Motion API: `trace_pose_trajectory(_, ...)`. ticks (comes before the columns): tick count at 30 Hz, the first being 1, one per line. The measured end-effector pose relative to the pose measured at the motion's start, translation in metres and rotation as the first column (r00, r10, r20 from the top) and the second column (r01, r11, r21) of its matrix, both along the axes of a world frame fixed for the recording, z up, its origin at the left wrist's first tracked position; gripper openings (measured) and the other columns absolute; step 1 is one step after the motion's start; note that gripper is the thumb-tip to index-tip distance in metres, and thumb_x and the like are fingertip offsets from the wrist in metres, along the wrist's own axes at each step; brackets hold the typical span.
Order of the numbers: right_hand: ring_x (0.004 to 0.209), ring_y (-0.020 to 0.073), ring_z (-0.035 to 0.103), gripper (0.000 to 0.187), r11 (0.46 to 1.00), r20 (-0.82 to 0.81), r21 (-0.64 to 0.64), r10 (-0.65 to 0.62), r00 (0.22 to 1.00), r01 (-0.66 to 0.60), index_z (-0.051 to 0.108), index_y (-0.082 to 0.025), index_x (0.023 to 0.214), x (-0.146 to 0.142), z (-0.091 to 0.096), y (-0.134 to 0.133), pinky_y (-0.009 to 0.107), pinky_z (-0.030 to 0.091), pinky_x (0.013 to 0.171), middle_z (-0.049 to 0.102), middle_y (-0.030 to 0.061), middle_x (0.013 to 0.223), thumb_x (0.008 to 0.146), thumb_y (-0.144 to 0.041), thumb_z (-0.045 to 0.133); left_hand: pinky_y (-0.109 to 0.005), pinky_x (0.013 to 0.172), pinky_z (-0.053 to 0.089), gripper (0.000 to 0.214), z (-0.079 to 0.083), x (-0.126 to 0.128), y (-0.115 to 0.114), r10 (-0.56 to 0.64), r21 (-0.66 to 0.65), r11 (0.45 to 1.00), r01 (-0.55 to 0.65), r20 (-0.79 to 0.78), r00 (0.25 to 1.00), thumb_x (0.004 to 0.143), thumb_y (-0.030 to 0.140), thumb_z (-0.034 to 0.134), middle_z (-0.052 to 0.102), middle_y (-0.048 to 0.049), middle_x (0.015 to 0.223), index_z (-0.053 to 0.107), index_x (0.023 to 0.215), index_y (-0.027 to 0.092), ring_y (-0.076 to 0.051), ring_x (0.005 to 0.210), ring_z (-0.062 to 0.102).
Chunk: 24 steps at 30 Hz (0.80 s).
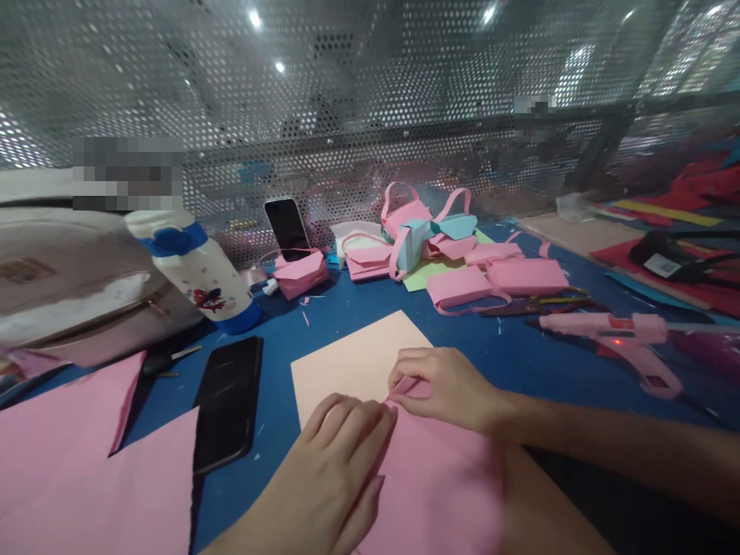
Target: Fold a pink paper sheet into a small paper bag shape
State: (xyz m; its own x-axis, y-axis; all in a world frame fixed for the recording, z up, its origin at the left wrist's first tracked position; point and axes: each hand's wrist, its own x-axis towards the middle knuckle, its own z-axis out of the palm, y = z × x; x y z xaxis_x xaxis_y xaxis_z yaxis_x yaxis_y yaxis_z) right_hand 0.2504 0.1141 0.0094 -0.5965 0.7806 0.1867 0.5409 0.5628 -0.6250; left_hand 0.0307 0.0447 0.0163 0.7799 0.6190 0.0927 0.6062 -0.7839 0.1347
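Observation:
A large sheet of pink paper [439, 478] lies in front of me, over a cream-coloured sheet [352, 354] on the blue table. My right hand [445, 385] pinches the far edge of the pink paper, where a small flap is folded up between thumb and fingers. Close beside it, my left hand [347, 455] has its fingers bent together and pressing on the same edge. The fingertips of both hands almost meet at the fold. My left palm hides part of the paper's left side.
Several small pink paper bags [462, 289] and a blue one [412, 245] stand at the back. A pink glue gun [624, 339] with a lit red light lies right. Left are a black phone [231, 401], keys [167, 361], a bottle [193, 270], a backpack [75, 285] and pink sheets [98, 493].

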Motion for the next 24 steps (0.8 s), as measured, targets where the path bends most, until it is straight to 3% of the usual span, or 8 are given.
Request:
trace_pose_trajectory(8,0.082,0.0150,0.063,0.013,0.997,-0.151,-0.038,0.061,0.987,-0.067,0.070,-0.020,0.085,0.0077,-0.0036,0.0017,0.025,0.044,0.073,0.071,0.0009,0.089,0.082,-0.011,0.061,-0.048,0.105,0.035,0.062,0.0002,-0.0005,-0.0007,0.022,0.015,1.000,-0.023,0.014,1.000,0.090,0.023,0.050,0.053,-0.0099,0.130,0.030,0.149,0.018,-0.027,0.115,0.047)
trace_pose_trajectory(18,0.078,0.0149,0.057,0.010,0.996,-0.179,-0.064,0.048,0.983,-0.060,0.070,-0.019,0.078,0.0084,-0.0065,0.0083,0.026,0.042,0.071,0.064,0.0000,0.078,0.085,-0.015,0.066,-0.046,0.105,0.033,0.065,0.0007,-0.0009,-0.0006,0.075,-0.013,0.997,-0.074,0.031,0.997,0.085,0.017,0.052,0.050,-0.0096,0.131,0.032,0.147,0.016,-0.026,0.115,0.044)
trace_pose_trajectory(24,0.083,0.0145,0.057,0.013,0.987,-0.227,0.027,0.161,0.961,-0.159,0.070,-0.018,0.081,0.0113,-0.0066,0.0079,0.026,0.042,0.074,0.064,0.0006,0.080,0.087,-0.010,0.063,-0.047,0.103,0.035,0.066,0.0002,-0.0005,-0.0013,0.108,-0.022,0.994,-0.107,0.044,0.993,0.081,0.012,0.049,0.050,-0.0098,0.130,0.034,0.146,0.019,-0.027,0.113,0.045)
